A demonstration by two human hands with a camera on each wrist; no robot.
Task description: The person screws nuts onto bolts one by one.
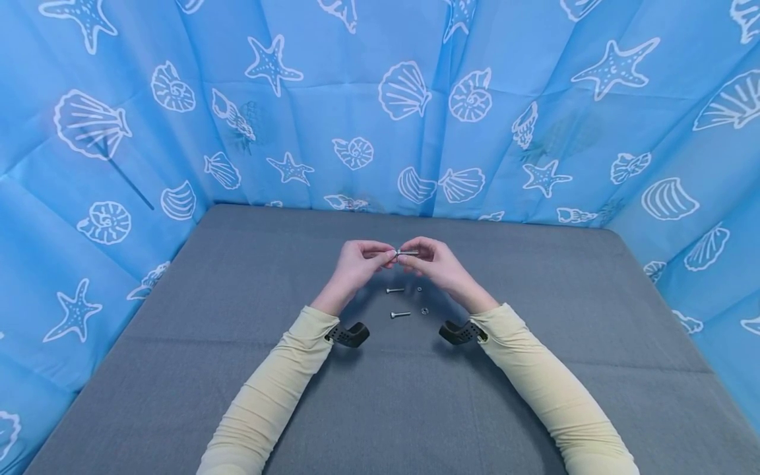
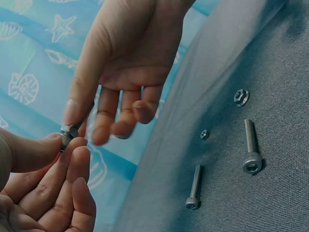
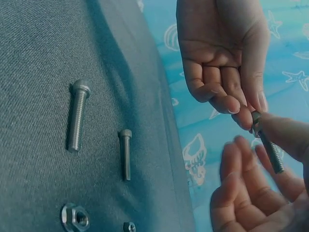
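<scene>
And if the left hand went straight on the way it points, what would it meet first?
Past the bolt it pinches, the left hand would probably meet the right hand first, directly opposite; whether their fingertips already touch is hard to judge.

Before me, grey cloth covers what is probably a table (image 1: 404, 396); on it lie a larger bolt (image 2: 250, 145) near a larger nut (image 2: 242, 98), and, farther from me, a smaller bolt (image 2: 195, 186) near a smaller nut (image 2: 205, 135).

No text, label, brand, number or sign can be read in any of the views.
</scene>
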